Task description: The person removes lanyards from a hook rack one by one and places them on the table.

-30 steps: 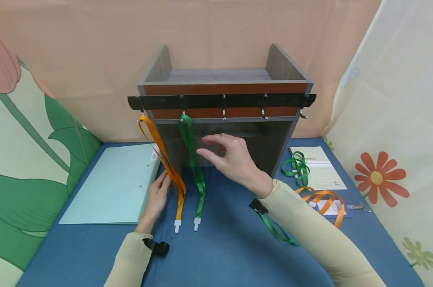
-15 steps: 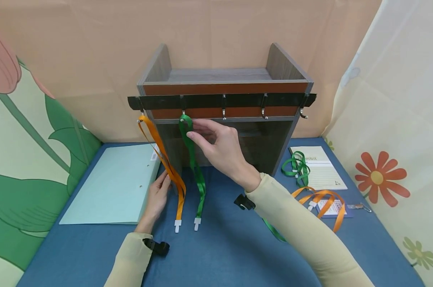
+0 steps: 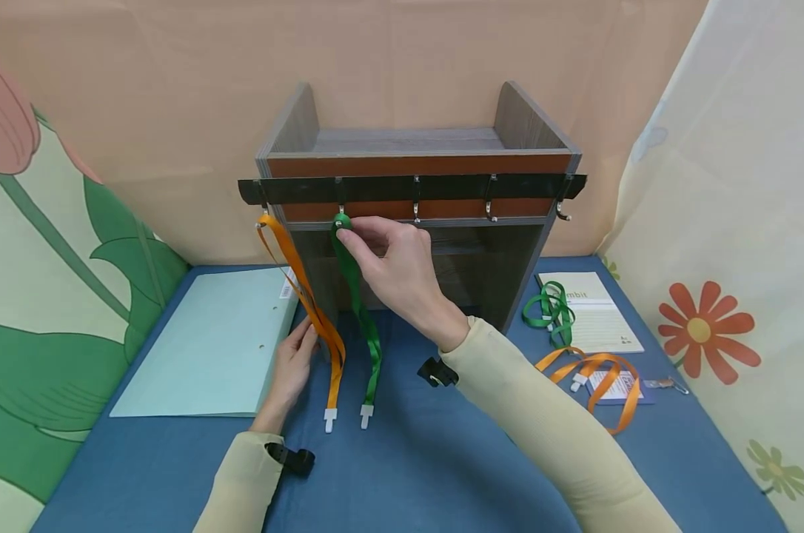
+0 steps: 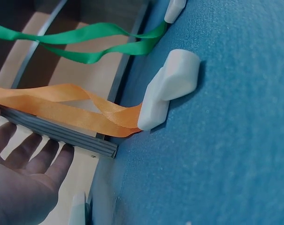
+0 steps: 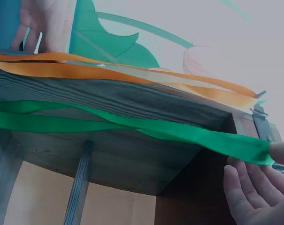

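A green lanyard (image 3: 352, 277) hangs from the second hook of a black hook rail (image 3: 375, 189). My right hand (image 3: 402, 266) pinches its top loop between thumb and fingers, right at the hook. To its left, an orange lanyard (image 3: 314, 314) hangs from the first hook. White clips (image 4: 153, 110) end both straps low over the blue cloth. My left hand (image 3: 291, 370) rests its extended fingers against the side panel (image 4: 62, 133) of a grey wooden shelf unit (image 3: 409, 138), just behind the orange strap.
A pale blue folder (image 3: 202, 340) lies on the left. At right are a notepad (image 3: 598, 314), a coiled green lanyard (image 3: 557, 314), an orange lanyard (image 3: 615, 363) over a badge (image 3: 618, 386), and a clear strap clip (image 3: 665, 383). Three further hooks (image 3: 488, 211) on the rail hold nothing.
My right hand has moved left and up from beside the green lanyard to its top, and its fingers have closed on the strap. The left hand stays put.
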`<state>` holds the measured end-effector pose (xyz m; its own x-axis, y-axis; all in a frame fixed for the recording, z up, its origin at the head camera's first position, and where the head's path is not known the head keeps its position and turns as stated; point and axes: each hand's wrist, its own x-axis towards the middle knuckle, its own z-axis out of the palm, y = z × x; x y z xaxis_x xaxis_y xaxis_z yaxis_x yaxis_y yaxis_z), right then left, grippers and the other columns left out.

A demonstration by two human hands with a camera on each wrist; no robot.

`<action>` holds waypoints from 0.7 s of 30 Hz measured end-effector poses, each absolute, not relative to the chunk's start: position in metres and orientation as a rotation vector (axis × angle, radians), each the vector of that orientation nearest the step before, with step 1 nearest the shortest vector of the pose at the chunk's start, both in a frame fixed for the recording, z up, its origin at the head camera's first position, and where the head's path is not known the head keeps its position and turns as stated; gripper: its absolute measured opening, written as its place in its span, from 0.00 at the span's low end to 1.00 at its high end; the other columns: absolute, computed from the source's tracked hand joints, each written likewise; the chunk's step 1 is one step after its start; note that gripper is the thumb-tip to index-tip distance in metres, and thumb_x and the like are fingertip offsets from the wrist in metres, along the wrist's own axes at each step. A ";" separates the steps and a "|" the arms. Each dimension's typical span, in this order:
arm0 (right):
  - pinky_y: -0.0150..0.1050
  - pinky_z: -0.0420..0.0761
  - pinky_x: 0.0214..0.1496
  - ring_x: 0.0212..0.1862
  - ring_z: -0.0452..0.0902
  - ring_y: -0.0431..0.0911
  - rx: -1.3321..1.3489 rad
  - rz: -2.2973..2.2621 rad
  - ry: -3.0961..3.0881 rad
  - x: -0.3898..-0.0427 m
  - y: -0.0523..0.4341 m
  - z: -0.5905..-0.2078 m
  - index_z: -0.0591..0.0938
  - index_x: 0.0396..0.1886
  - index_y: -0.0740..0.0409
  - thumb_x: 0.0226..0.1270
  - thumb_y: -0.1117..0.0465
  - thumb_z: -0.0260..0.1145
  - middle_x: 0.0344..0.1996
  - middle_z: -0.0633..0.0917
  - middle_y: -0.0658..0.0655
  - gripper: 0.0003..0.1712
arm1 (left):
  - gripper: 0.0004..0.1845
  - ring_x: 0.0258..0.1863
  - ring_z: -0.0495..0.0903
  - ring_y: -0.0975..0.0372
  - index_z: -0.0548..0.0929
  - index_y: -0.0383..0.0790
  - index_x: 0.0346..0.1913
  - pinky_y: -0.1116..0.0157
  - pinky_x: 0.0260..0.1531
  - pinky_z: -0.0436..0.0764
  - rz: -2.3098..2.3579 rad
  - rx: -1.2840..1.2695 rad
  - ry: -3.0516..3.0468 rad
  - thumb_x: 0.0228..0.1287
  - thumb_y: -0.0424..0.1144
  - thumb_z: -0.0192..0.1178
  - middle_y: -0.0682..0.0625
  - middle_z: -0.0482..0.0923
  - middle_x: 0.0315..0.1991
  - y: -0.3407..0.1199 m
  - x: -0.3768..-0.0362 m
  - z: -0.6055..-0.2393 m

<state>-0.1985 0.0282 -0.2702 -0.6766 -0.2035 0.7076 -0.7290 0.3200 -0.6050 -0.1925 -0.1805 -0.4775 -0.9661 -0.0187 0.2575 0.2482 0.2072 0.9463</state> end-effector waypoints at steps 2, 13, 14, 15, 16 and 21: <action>0.28 0.80 0.37 0.36 0.82 0.37 0.818 1.334 -2.078 -0.198 0.028 -0.269 0.85 0.46 0.65 0.67 0.61 0.65 0.37 0.87 0.55 0.13 | 0.23 0.57 0.72 0.52 0.65 0.38 0.70 0.54 0.55 0.73 -1.840 -0.213 -2.273 0.78 0.42 0.42 0.40 0.69 0.63 -0.181 -0.193 -0.478; 0.28 0.80 0.38 0.36 0.82 0.36 0.852 1.287 -2.026 -0.178 0.037 -0.255 0.85 0.46 0.65 0.66 0.63 0.65 0.37 0.87 0.55 0.12 | 0.24 0.55 0.72 0.52 0.65 0.38 0.71 0.54 0.54 0.73 -1.847 -0.198 -2.276 0.78 0.44 0.42 0.40 0.69 0.63 -0.182 -0.193 -0.479; 0.28 0.80 0.37 0.35 0.82 0.36 0.855 1.283 -2.020 -0.175 0.038 -0.252 0.85 0.46 0.65 0.66 0.63 0.66 0.37 0.87 0.55 0.12 | 0.24 0.55 0.72 0.53 0.65 0.39 0.71 0.55 0.54 0.74 -1.845 -0.197 -2.280 0.78 0.44 0.42 0.41 0.69 0.63 -0.182 -0.193 -0.478; 0.28 0.80 0.37 0.35 0.82 0.36 0.858 1.280 -2.013 -0.172 0.040 -0.250 0.86 0.46 0.66 0.65 0.64 0.66 0.37 0.87 0.56 0.12 | 0.24 0.55 0.72 0.53 0.65 0.39 0.71 0.55 0.54 0.74 -1.844 -0.199 -2.281 0.78 0.44 0.42 0.41 0.69 0.63 -0.182 -0.193 -0.478; 0.28 0.80 0.37 0.35 0.82 0.36 0.860 1.277 -2.008 -0.170 0.042 -0.247 0.86 0.45 0.66 0.65 0.64 0.67 0.36 0.87 0.56 0.12 | 0.24 0.55 0.72 0.53 0.65 0.39 0.71 0.57 0.54 0.74 -1.845 -0.198 -2.285 0.77 0.45 0.42 0.41 0.69 0.63 -0.182 -0.193 -0.478; 0.29 0.81 0.37 0.35 0.83 0.38 0.885 1.281 -2.006 -0.161 0.050 -0.236 0.86 0.44 0.67 0.64 0.65 0.67 0.36 0.87 0.56 0.12 | 0.24 0.54 0.73 0.54 0.65 0.39 0.71 0.64 0.52 0.75 -1.840 -0.192 -2.295 0.77 0.45 0.42 0.42 0.70 0.62 -0.181 -0.193 -0.478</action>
<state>-0.1610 0.0502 -0.2360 -0.6025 -0.2165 0.7682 -0.7880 0.3141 -0.5295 -0.1935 -0.1807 -0.4784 -0.9729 -0.0197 0.2302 0.2204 0.2195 0.9504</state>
